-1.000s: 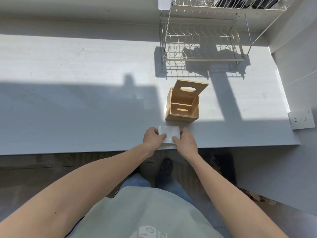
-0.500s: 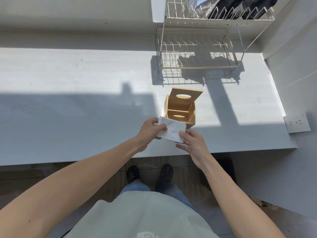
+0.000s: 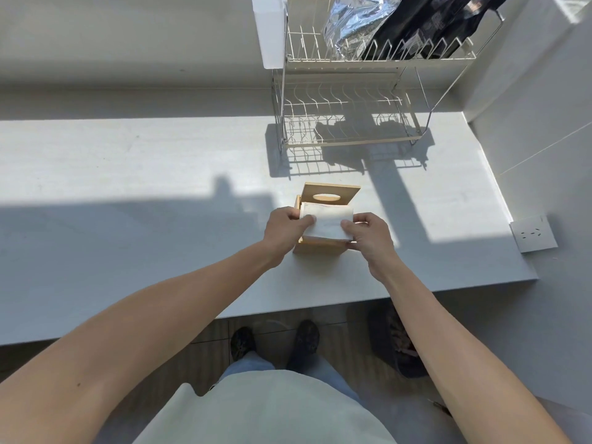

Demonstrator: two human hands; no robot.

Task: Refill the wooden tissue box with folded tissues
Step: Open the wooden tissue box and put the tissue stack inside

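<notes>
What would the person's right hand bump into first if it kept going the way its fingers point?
The right hand points left across the wooden tissue box, gripping the folded tissues. Carrying on, it would probably meet the left hand on the stack's other end; depth is unclear.

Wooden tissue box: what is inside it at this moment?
A white stack of folded tissues sits in the top opening of the wooden tissue box, held by the left hand and right hand. The stack and hands cover the interior below, so its contents cannot be seen.

Bare forearms, no sleeves; pale grey-green top (image 3: 266,411); blue jeans (image 3: 246,366); dark shoes (image 3: 307,338).
</notes>
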